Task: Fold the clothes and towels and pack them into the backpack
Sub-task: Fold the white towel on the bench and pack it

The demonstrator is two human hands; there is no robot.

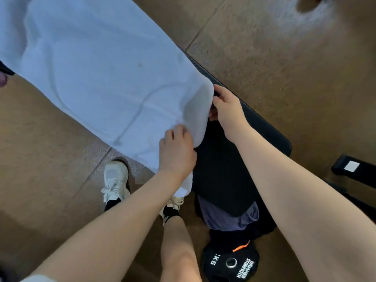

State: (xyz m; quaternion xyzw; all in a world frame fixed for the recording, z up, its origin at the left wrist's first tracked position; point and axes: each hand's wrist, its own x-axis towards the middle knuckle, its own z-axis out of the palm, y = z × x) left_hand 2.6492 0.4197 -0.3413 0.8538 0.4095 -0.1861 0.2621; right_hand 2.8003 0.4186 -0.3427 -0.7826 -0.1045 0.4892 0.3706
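White towel (97,78) spread lengthwise over black padded counter (254,127), near end bunched at the fingers. Left hand (177,153) fingers curled, pinching towel's near edge; right hand (227,108) fingers curled round the adjacent corner, just beside. Backpack not identifiable in view. Advised: match both corners, keep edge taut, carry fold away from fingers evenly, avoid dragging cloth onto floor (284,47).

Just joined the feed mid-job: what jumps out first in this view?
A big white towel fills the upper left, spread along a black padded bench. At its near end, the left hand and right hand each grip an edge. A black weight plate lies on the brown floor at the bottom.
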